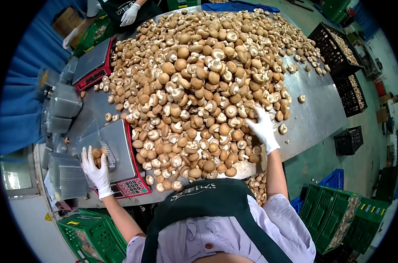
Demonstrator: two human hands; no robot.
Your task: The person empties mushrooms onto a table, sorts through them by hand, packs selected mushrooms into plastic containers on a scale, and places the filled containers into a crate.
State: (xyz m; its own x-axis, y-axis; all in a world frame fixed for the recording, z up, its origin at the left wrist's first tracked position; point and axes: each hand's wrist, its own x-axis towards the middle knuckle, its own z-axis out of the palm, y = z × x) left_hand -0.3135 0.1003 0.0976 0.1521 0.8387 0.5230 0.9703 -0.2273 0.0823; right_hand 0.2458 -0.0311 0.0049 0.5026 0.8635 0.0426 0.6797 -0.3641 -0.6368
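Note:
Beside the near scale, my left hand (95, 174) in a white glove is curled around a clear plastic tray (109, 154). Brown mushrooms (97, 154) show in the tray between its thumb and fingers, and the grip is partly hidden. The tray is over the left part of the scale (120, 147), which has a red frame and keypad. A large heap of mushrooms (199, 83) covers the middle of the metal table (315, 103). At the heap's right edge, my gloved right hand (264, 129) touches mushrooms with its fingers apart.
Stacked clear trays (66, 175) line the left edge. A second scale (91, 63) sits farther back, near a co-worker's gloved hand (130, 14). Black crates (337, 50) of mushrooms stand on the right. Green crates (326, 215) are at the lower right and lower left (91, 236).

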